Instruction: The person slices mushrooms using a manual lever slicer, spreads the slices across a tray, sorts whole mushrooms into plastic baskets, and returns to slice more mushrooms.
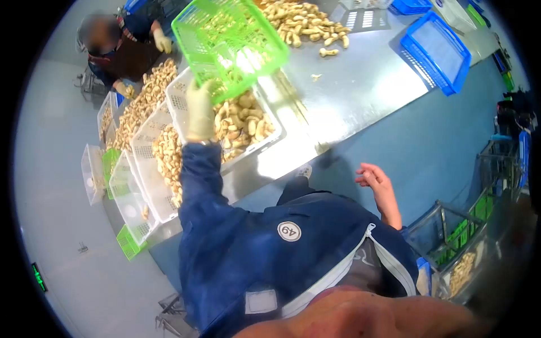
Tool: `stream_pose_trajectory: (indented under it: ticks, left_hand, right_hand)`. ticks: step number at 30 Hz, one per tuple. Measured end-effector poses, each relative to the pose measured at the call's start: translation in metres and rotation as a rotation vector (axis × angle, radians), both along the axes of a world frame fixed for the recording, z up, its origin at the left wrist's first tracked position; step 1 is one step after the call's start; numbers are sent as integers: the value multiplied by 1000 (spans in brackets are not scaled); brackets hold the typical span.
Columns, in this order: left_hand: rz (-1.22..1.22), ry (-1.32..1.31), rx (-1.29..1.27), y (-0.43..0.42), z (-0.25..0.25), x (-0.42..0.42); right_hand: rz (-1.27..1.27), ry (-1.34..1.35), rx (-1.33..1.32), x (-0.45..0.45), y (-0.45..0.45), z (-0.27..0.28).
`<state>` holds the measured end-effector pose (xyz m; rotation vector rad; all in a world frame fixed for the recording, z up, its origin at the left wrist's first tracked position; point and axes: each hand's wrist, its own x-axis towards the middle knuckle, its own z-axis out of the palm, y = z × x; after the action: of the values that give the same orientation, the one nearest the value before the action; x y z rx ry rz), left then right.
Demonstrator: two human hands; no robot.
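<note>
My left hand point(201, 110), in a pale glove, is closed on the near edge of a bright green plastic basket point(270, 62). The basket is tilted, and pale bits that look like mushrooms show in or through its slotted wall. It hangs partly over a white crate point(274, 134) of tan, mushroom-like pieces point(239, 121). Away from the table, my bare right hand point(376, 183) hovers over the blue floor. Its fingers are loosely bent and apart, with nothing in them.
More white crates point(147, 141) of mushrooms line the left. A loose pile point(301, 21) lies on the steel table point(360, 84). A blue basket point(437, 53) sits at its right edge. A co-worker point(124, 42) handles mushrooms at upper left. Metal racks point(442, 225) stand at right.
</note>
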<state>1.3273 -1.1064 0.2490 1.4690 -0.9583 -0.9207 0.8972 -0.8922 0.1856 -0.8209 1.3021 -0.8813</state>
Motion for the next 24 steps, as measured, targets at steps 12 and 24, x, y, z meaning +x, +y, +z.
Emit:
stream_pose_trajectory:
  ticks: [12,24]
  left_hand:
    - [207,399,317,-185,-63,280]
    - [653,-668,1,-166,-122,224]
  right_hand:
    - [-16,137,212,34,-47,-25]
    - [-29,200,381,21,-43,-57]
